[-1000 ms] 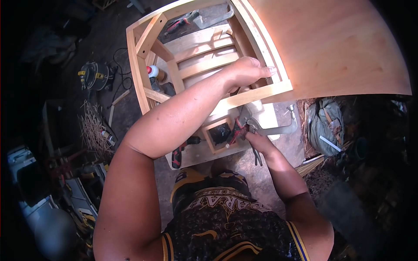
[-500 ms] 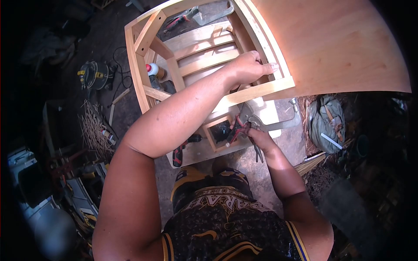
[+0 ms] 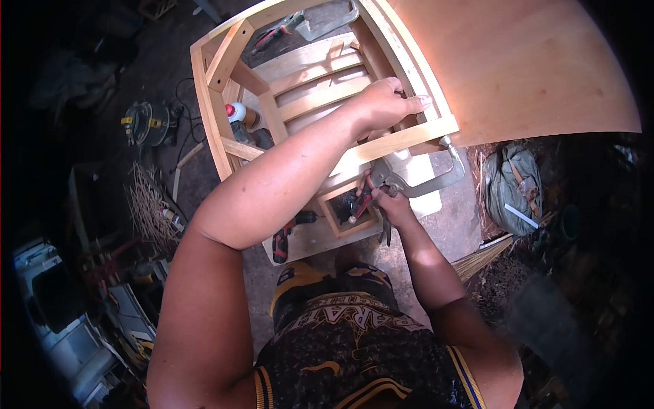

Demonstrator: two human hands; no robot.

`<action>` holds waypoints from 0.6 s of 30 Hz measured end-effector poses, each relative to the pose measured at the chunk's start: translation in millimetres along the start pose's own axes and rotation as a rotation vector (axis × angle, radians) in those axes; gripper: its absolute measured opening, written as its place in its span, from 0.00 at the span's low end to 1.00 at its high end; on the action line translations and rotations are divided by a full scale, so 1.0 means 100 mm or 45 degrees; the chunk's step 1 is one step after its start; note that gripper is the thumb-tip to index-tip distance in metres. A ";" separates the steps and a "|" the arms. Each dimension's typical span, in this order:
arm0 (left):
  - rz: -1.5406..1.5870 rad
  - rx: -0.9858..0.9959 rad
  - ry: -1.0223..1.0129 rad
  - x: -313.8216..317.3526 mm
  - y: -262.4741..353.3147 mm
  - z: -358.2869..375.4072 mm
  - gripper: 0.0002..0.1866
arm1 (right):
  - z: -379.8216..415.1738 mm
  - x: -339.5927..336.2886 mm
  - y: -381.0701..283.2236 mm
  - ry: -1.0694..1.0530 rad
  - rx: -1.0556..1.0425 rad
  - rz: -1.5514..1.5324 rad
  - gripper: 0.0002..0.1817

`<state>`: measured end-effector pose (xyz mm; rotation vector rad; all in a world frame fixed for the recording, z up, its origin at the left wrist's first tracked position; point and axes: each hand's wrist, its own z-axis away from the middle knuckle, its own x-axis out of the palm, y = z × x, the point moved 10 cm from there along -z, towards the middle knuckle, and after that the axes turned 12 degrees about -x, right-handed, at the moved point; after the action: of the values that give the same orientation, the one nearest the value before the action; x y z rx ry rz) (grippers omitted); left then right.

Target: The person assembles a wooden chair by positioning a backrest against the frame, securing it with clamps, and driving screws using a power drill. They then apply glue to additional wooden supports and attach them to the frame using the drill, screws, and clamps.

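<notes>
Nearest lies one drill (image 3: pixel 280 247); right of it the right hand (image 3: pixel 392 199) grips one clamp (image 3: pixel 437 184), long axis sideways, tip pointing away beside the wooden frame (image 3: pixel 402 144); the left hand (image 3: pixel 387 108) curls at its right side, grip too hidden to tell, forearm (image 3: pixel 300 160) in the way; one bottle (image 3: pixel 251 118) sits left, a second clamp (image 3: pixel 308 33) beyond

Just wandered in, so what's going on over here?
A person is working at a wooden frame. Their left hand is at its right side, near a corner, while the right hand holds a metal clamp. One end of the clamp is close to that corner; whether it touches is unclear.
</notes>
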<state>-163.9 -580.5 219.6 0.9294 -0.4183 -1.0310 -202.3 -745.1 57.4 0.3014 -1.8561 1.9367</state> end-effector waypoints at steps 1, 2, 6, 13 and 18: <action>-0.021 0.004 0.020 -0.01 -0.06 -0.07 0.27 | -0.01 0.00 -0.01 0.006 -0.005 -0.001 0.20; -0.041 0.007 0.038 -0.01 -0.09 -0.13 0.27 | -0.03 0.00 -0.03 -0.016 -0.024 0.087 0.21; -0.063 0.000 0.077 -0.03 -0.11 -0.13 0.27 | -0.05 0.18 -0.23 -0.012 0.018 0.034 0.22; -0.068 0.098 0.104 -0.04 -0.03 -0.08 0.30 | -0.06 0.23 -0.25 0.051 -0.060 0.069 0.24; -0.098 0.108 0.117 -0.06 -0.03 -0.10 0.31 | -0.11 0.03 0.07 0.245 -0.049 0.172 0.21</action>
<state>-161.2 -571.4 212.2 1.0713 -0.3542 -1.0422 -206.7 -733.8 51.3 -0.0229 -1.8251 1.9386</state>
